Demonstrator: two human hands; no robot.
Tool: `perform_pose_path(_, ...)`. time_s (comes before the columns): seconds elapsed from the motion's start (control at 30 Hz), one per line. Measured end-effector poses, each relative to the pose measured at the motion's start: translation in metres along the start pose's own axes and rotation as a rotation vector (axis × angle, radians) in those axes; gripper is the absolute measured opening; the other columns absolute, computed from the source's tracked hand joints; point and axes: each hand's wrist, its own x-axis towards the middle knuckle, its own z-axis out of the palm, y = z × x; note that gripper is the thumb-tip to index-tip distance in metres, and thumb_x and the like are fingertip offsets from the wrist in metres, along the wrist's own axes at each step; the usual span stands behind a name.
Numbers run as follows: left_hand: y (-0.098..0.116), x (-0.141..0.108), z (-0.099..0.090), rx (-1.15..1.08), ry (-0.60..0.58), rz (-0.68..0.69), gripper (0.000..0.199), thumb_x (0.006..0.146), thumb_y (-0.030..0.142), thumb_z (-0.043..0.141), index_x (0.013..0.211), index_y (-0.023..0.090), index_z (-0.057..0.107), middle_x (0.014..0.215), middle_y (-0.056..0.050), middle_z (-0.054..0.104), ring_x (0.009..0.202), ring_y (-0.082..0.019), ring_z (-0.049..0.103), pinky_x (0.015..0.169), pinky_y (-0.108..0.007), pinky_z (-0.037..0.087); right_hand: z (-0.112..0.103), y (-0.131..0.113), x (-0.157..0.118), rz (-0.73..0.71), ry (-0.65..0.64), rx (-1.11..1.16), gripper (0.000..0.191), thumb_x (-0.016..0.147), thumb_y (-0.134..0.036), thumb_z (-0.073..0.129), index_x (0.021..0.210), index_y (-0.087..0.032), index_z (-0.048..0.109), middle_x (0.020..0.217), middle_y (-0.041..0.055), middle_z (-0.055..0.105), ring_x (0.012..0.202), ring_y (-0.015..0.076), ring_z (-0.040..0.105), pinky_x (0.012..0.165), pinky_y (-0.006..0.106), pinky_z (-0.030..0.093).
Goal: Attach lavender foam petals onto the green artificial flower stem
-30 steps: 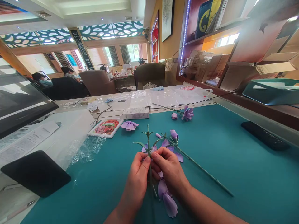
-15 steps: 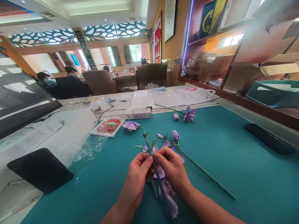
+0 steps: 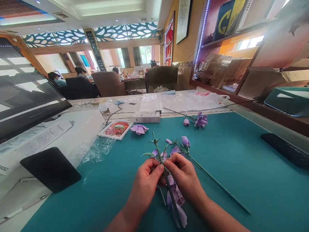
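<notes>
Green artificial flower stem [image 3: 160, 158] held up between both hands.
Left hand [image 3: 145, 188] curled closed, thumb against the stem; right hand [image 3: 184, 178] pinching it, just above lilac petals [image 3: 177, 199] on the teal mat [image 3: 241, 193].

Craft workshop room, teal work mat [image 3: 229, 183] laid on desk [image 3: 123, 109], artificial flowers [image 3: 139, 129] placed on mat, cardboard cartons [image 3: 222, 71] stored on wall shelves [image 3: 238, 40], seated workers [image 3: 82, 73] seen beyond.

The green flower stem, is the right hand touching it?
Touching. The head view shows the right hand pinching the green flower stem, with its fingertips pressed right against the stem.
</notes>
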Motion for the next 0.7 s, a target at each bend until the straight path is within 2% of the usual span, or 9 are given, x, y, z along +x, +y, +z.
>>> perform_pose_path(0.37, 0.011, -0.006, 0.001, 0.055, -0.01, -0.013, 0.025, 0.072, 0.038, 0.066, 0.065, 0.016, 0.057, 0.052, 0.002, 0.055, 0.051, -0.011, 0.05, 0.052, -0.023, 0.042, 0.001, -0.009, -0.005, 0.019, 0.042, -0.069, 0.033, 0.071, -0.044, 0.066, 0.059, -0.02, 0.048, 0.055, -0.0039, 0.046, 0.054, 0.0116, 0.04, 0.05, 0.025, 0.034)
perform_pose_path(0.7, 0.009, -0.002, 0.003, 0.053, 0.004, -0.01, 0.026, 0.072, 0.038, 0.067, 0.063, 0.015, 0.057, 0.051, 0.002, 0.055, 0.052, -0.01, 0.05, 0.052, -0.022, 0.042, 0.006, -0.006, -0.009, 0.079, 0.057, 0.05, 0.034, 0.071, -0.044, 0.067, 0.059, -0.02, 0.046, 0.052, -0.0052, 0.046, 0.051, 0.0101, 0.041, 0.049, 0.023, 0.034)
